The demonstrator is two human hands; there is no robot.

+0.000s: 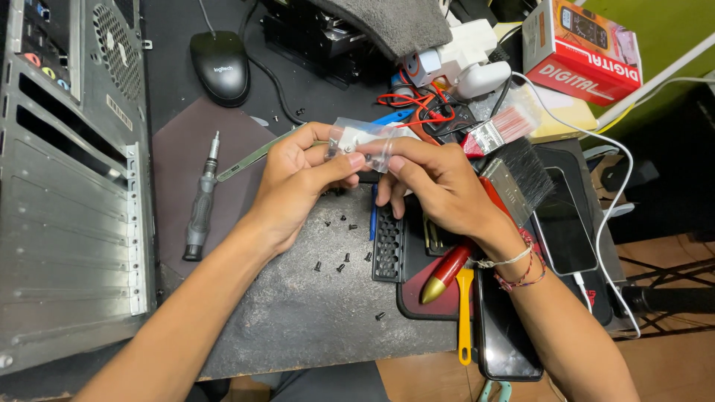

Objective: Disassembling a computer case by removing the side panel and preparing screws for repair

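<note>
Clear plastic bag (365, 141) pinched in both grips, left hand (298, 182) and right hand (439, 186), above scattered screws (339, 264).

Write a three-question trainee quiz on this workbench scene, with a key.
1. True or false: both hands grip the small clear plastic bag.
2. Which lies nearer the grey computer case? A) the black-handled screwdriver B) the yellow plastic pry tool
3. What small parts are scattered on the grey mat below the hands?

Key:
1. True; the left hand and right hand pinch it between their fingertips.
2. A.
3. Small black screws.
</note>
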